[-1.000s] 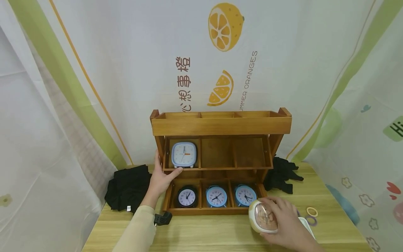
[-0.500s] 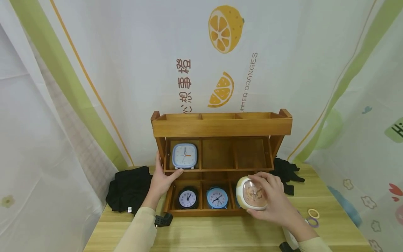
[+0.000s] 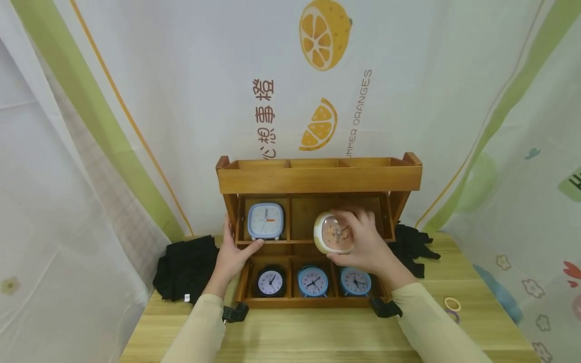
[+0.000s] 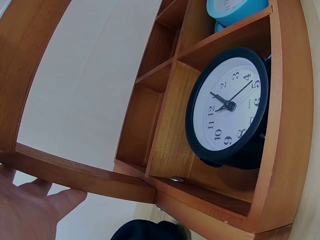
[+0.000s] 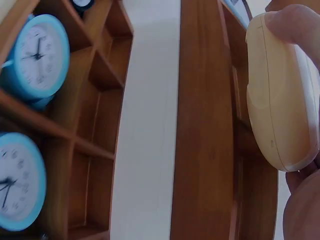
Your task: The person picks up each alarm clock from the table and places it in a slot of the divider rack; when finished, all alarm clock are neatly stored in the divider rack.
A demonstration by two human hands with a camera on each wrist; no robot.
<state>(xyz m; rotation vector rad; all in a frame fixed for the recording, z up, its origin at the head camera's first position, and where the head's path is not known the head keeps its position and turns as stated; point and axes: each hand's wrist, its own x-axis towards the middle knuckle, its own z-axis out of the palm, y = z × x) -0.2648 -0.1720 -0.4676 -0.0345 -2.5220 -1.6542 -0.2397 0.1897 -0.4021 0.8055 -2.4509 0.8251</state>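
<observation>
My right hand grips a cream-and-white alarm clock with a pinkish dial. It holds the clock in front of the middle compartment of the wooden rack's middle tier. In the right wrist view, the clock's yellowish side shows between thumb and fingers. My left hand holds the left end of that tier, thumb along the front edge and fingers up the side. A white clock with a pale blue frame stands in the tier's left compartment. Below sit a black clock and two blue clocks.
Black cloth lies left of the rack and another black cloth to its right. Several small rings, including a yellow ring, rest on the wood-grain table. A printed curtain hangs behind.
My right hand has carried the cream clock up and left, from low at the rack's right front to the middle tier. The lower right blue clock is uncovered again. My left hand stays put.
</observation>
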